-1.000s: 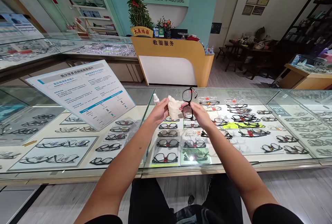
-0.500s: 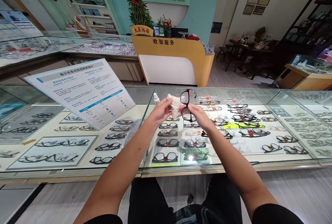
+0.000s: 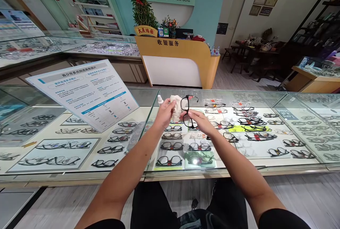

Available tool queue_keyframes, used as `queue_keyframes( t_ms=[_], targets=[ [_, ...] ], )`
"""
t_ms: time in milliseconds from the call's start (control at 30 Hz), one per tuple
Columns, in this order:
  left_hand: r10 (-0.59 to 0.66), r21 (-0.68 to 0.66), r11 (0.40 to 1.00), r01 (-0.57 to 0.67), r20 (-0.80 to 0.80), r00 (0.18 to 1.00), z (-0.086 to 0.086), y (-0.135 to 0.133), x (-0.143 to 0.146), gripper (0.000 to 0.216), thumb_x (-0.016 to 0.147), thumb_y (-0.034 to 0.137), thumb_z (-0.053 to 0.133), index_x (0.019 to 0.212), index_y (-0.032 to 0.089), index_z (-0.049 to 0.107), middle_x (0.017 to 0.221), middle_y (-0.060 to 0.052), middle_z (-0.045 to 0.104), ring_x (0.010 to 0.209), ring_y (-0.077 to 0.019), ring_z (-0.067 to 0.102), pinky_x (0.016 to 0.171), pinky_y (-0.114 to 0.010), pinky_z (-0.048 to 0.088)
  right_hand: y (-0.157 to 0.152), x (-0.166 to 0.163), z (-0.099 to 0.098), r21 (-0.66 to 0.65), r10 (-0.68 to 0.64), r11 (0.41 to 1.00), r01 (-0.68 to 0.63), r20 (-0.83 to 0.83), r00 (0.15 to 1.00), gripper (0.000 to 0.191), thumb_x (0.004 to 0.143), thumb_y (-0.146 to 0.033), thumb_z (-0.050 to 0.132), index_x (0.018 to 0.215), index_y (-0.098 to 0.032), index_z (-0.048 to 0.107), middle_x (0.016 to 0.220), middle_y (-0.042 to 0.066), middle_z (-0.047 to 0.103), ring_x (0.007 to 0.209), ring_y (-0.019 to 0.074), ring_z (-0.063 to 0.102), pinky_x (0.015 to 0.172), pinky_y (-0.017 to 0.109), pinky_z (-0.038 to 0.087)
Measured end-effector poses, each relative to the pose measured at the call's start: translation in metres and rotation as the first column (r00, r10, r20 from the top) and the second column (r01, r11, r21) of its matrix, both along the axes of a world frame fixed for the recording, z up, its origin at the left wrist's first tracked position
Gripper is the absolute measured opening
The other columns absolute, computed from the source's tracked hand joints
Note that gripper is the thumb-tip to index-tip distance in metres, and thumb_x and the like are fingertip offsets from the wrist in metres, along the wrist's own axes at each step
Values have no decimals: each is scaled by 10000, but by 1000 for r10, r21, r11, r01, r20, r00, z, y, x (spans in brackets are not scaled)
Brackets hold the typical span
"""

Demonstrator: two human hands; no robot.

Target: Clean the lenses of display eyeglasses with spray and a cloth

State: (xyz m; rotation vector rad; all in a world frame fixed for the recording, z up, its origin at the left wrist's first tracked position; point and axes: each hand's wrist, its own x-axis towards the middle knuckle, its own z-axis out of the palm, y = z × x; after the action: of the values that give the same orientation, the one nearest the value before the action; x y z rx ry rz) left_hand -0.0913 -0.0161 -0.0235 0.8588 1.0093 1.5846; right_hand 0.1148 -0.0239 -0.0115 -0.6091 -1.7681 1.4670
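My left hand (image 3: 165, 113) is closed on a cream-coloured cloth (image 3: 176, 110), which hangs bunched from its fingers. Right beside the cloth, my right hand (image 3: 198, 119) grips a pair of black-framed eyeglasses (image 3: 186, 112) near the bridge. The frame is held on its side, one lens above the other, with a temple reaching out to the right. Whether the cloth touches the upper lens I cannot tell. Behind my left hand stands a small white bottle (image 3: 160, 99), partly hidden. Both hands are above the glass display counter (image 3: 225, 170).
Rows of eyeglasses (image 3: 170, 160) lie beneath the counter's glass. A printed sheet (image 3: 87, 94) stands tilted at the left. Beyond the counter is a wooden reception desk (image 3: 175, 64) with a potted plant (image 3: 143, 11); a dark table with stools (image 3: 255, 50) stands at the back right.
The eyeglasses have shifted slightly left and down and turned a little, moving closer to the cloth. My left hand has tilted slightly more upright with the cloth.
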Motion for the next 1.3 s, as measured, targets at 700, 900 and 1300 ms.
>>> queue_keyframes(
  t_ms=[700, 900, 1300],
  targets=[
    [143, 308, 945, 107, -685, 714, 3, -28, 16, 284, 1099, 512, 566, 1019, 243, 521, 817, 29, 612, 683, -146, 634, 702, -283, 486, 5, -6, -12, 69, -57, 996, 56, 20, 998, 564, 1040, -713, 579, 905, -200, 770, 960, 55, 771, 1000, 241, 657, 991, 367, 485],
    [279, 390, 916, 96, -791, 545, 6, -31, 14, 362, 1151, 456, 414, 1124, 208, 676, 991, -68, 772, 813, -194, 702, 811, -331, 520, 6, -7, -12, 34, -20, 999, 21, -4, 1000, 531, 1037, -692, 594, 925, -203, 766, 964, 56, 764, 986, 234, 661, 985, 365, 492],
    [122, 301, 952, 59, -551, 826, -2, -22, 15, 666, 996, 502, 758, 1578, 272, 529, 1765, -207, 474, 955, -171, 753, 727, -275, 616, 6, -5, -10, 19, 51, 999, -51, -25, 998, 524, 1047, -681, 592, 923, -207, 779, 956, 60, 754, 960, 232, 633, 958, 362, 467]
  ],
)
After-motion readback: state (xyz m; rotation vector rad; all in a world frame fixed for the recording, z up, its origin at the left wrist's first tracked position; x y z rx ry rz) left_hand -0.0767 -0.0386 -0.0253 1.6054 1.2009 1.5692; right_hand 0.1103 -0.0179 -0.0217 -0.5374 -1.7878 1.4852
